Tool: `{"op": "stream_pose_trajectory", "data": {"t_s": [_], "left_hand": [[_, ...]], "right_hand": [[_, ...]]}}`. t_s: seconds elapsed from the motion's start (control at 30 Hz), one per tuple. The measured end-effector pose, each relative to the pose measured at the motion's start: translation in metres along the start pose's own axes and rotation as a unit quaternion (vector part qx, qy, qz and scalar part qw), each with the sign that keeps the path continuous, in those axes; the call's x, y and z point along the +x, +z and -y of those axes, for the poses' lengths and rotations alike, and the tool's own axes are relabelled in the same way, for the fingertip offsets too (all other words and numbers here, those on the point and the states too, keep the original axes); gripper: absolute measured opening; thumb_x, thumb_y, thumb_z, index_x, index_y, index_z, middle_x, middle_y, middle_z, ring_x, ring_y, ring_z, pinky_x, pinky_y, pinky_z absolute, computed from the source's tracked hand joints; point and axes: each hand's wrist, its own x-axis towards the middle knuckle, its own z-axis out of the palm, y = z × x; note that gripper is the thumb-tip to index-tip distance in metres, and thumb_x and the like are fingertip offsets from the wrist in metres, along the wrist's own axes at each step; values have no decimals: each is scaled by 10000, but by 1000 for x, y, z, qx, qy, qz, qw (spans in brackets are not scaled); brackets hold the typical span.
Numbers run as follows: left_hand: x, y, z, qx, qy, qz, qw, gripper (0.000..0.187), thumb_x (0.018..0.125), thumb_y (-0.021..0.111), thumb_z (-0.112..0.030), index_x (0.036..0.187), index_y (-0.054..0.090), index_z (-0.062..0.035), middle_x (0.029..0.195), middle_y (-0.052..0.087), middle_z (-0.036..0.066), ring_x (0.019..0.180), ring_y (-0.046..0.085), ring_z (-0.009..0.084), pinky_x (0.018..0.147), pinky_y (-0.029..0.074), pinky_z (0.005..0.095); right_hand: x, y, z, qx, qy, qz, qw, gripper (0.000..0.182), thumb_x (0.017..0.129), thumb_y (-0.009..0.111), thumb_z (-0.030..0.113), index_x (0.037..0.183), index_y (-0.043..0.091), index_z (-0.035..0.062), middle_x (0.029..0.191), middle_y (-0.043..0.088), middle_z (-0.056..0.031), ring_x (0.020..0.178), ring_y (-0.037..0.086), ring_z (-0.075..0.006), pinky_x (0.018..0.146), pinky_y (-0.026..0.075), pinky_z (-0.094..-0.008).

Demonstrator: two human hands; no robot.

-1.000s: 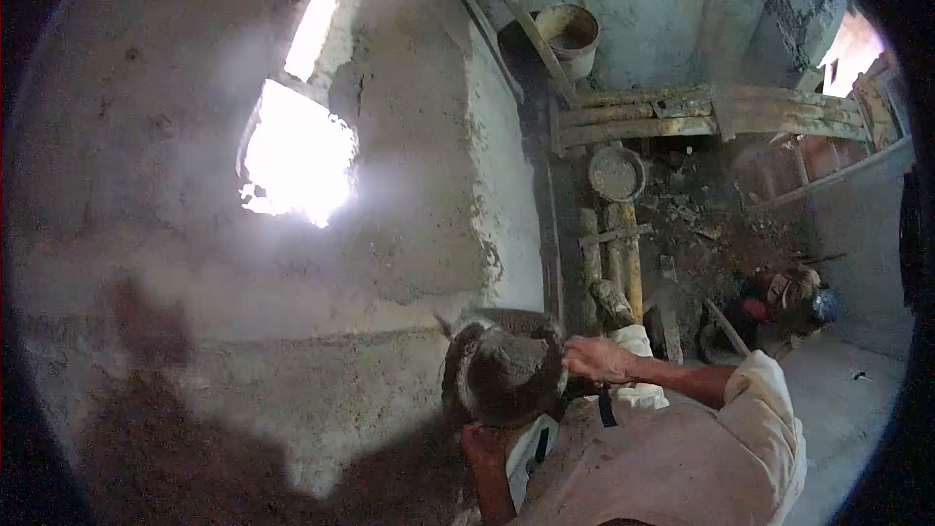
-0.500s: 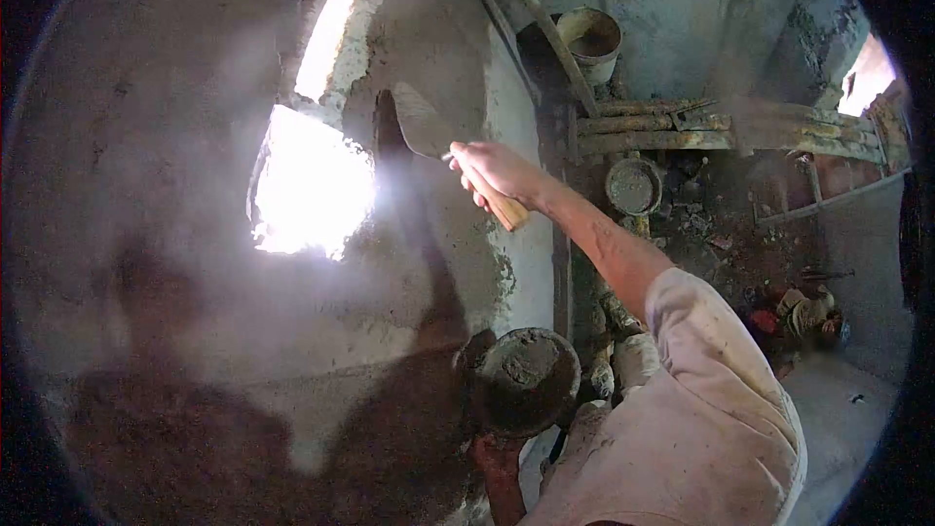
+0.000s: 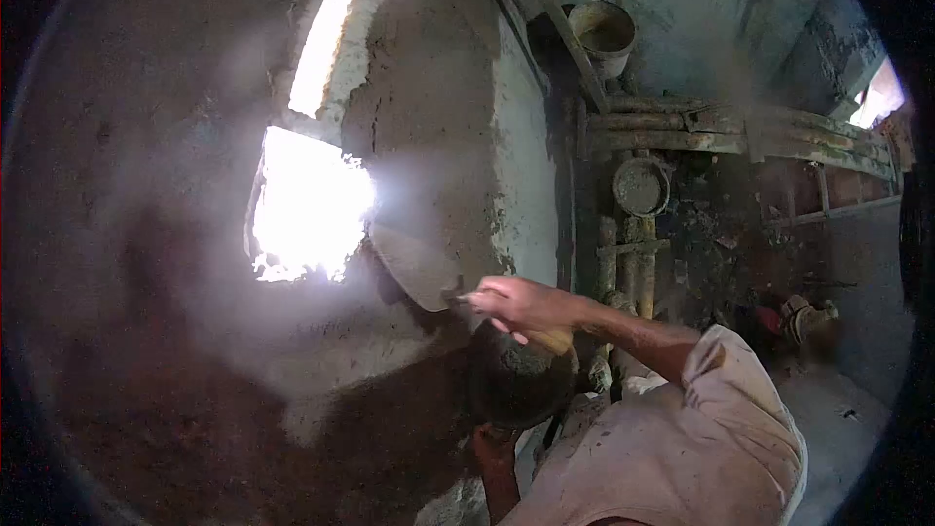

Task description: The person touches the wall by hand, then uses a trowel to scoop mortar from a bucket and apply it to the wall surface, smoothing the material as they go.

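My right hand [image 3: 526, 310] is wrapped round the wooden handle of a trowel [image 3: 417, 268]. The trowel's blade lies close to the grey plastered wall [image 3: 419, 68], just right of the bright window opening [image 3: 312, 205]; whether it touches cannot be told. Below, my left hand [image 3: 497, 446] grips a round dark pan [image 3: 516, 394] from underneath, its fingers partly hidden. Mortar [image 3: 526, 358] sits in the pan, shaded and partly covered by my right hand and the handle.
A narrow bright slot [image 3: 323, 44] opens above the window. To the right, poles [image 3: 672, 141] form a scaffold, with one bucket [image 3: 604, 34] beyond and another bucket [image 3: 641, 187] nearer. A person [image 3: 813, 331] is low at the right, over a littered floor.
My right hand has come down with the trowel, from beside the upper part of the window to just above the pan. The pan stays in my left hand, nearly in place.
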Motion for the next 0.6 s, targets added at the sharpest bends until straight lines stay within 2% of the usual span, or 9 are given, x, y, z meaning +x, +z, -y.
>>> {"op": "stream_pose_trajectory", "data": {"t_s": [0.07,0.1,0.17,0.23,0.3,0.37,0.43,0.57,0.6], "left_hand": [[3,-5,1,-18,-1,32,999,350,715,583,-164,1043,531,-51,1176,493,172,1102,489,399,935,432,643],[-1,0,1,-24,-6,27,999,350,715,583,-164,1043,531,-51,1176,493,172,1102,489,399,935,432,643],[-13,22,-4,-26,13,49,998,356,720,580,-168,1043,530,-26,1148,514,176,1098,500,385,942,435,630],[-31,49,-6,-3,17,18,1000,347,723,577,-168,1032,530,-17,1140,518,177,1100,499,387,949,434,625],[-31,47,-5,22,24,-16,999,339,726,573,-168,1021,529,-8,1133,522,179,1103,498,389,957,432,621],[-10,32,2,-19,14,38,999,332,717,579,-161,1010,530,-12,1145,514,175,1112,487,409,958,428,633],[-22,39,0,-37,-1,33,999,314,715,583,-160,989,530,-17,1144,513,171,1110,483,419,955,427,639],[-28,33,10,-81,2,57,995,218,709,596,-156,882,531,-39,1125,509,156,1097,480,435,949,421,660],[-32,34,11,-86,0,52,995,218,709,596,-156,882,531,-39,1125,509,156,1097,480,435,949,421,660]], "right_hand": [[-29,-7,-16,-57,39,-84,994,426,979,426,463,947,480,42,681,515,-32,485,524,-118,458,452,-267],[-33,-14,-19,-59,46,-80,994,426,979,426,463,947,480,42,681,515,-32,485,524,-118,458,452,-267],[-34,-34,-19,-200,37,-199,959,369,992,413,425,941,488,68,671,480,-2,497,485,-89,471,420,-256],[-23,-44,28,-160,7,-225,961,369,991,418,424,931,488,67,692,484,-8,500,475,-87,491,421,-266],[8,-70,51,-125,-11,-217,968,380,990,421,423,915,481,56,694,486,-15,513,488,-92,484,427,-265],[36,-92,71,-108,-21,-213,971,391,990,420,422,893,468,46,696,490,-22,507,488,-100,476,439,-279],[57,-104,84,-117,-19,-203,972,387,991,417,414,890,467,43,696,491,-25,503,492,-100,470,443,-279],[83,-91,102,-196,37,-179,963,363,998,407,376,899,464,31,698,495,-35,503,512,-102,456,463,-276],[86,-85,102,-208,46,-181,960,372,1000,382,364,916,470,12,700,502,-47,510,527,-113,466,495,-283]]}}
